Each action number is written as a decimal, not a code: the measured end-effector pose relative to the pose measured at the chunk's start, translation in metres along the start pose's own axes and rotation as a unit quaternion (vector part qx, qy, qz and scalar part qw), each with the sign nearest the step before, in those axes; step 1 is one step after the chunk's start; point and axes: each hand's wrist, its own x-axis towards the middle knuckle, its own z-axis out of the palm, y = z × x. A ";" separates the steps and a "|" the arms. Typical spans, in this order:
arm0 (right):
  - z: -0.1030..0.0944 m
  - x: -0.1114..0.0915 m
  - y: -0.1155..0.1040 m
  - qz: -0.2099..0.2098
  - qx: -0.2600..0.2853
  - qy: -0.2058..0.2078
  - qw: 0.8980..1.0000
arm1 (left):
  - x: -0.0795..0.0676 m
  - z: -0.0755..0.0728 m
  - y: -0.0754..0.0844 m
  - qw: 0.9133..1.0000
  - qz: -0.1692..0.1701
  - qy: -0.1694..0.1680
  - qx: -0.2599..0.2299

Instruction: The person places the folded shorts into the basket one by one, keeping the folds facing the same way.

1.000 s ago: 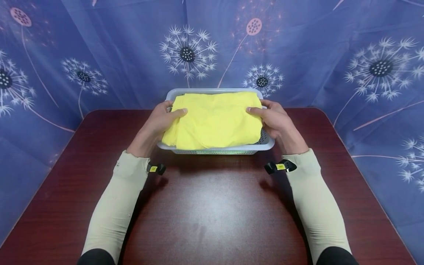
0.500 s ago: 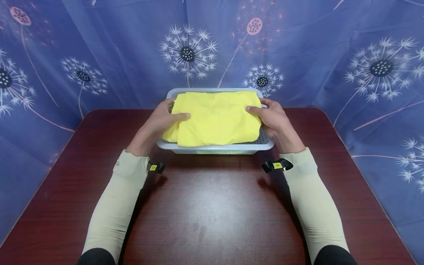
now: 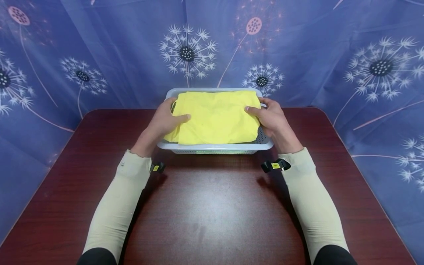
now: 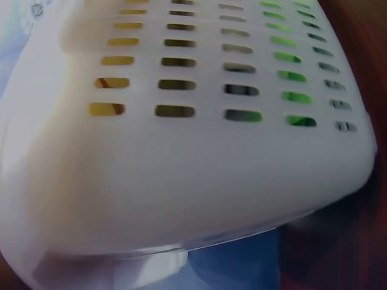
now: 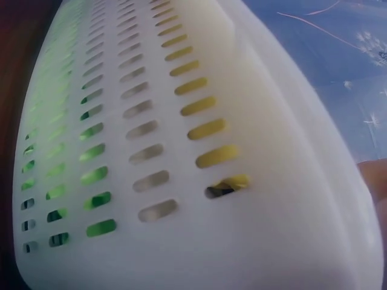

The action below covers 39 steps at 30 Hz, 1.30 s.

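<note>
A folded yellow cloth (image 3: 216, 117) lies in the top of a pale plastic basket (image 3: 218, 147) at the back of the table. My left hand (image 3: 164, 119) grips its left side, thumb flat on top and the other fingers out of sight. On the opposite side my right hand (image 3: 271, 116) pinches the right edge, its thumb also on top. Both wrist views look at the slotted outer wall of the basket (image 4: 181, 163), where yellow shows through the upper slots and something green (image 5: 101, 228) through lower ones.
The dark red-brown wooden table (image 3: 212, 206) stretches forward from the basket to my forearms. Behind it hangs a blue curtain (image 3: 132, 48) with dandelion prints, close to the basket's far rim.
The cloth's front edge has drawn back behind the basket's near rim, baring more of that rim. My left hand has slid slightly right, and my right hand slightly left.
</note>
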 end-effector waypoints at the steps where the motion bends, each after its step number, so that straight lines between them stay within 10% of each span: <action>1: 0.000 0.000 0.000 -0.002 -0.004 0.002 1.000 | 0.000 0.001 -0.001 1.000 0.009 0.004 0.010; 26: 0.010 -0.001 0.007 -0.038 -0.192 0.018 0.981 | -0.001 0.012 -0.001 0.984 0.096 -0.001 0.152; 39: 0.011 -0.001 0.014 -0.098 -0.370 0.037 0.923 | -0.008 0.018 -0.001 0.980 0.082 0.008 0.182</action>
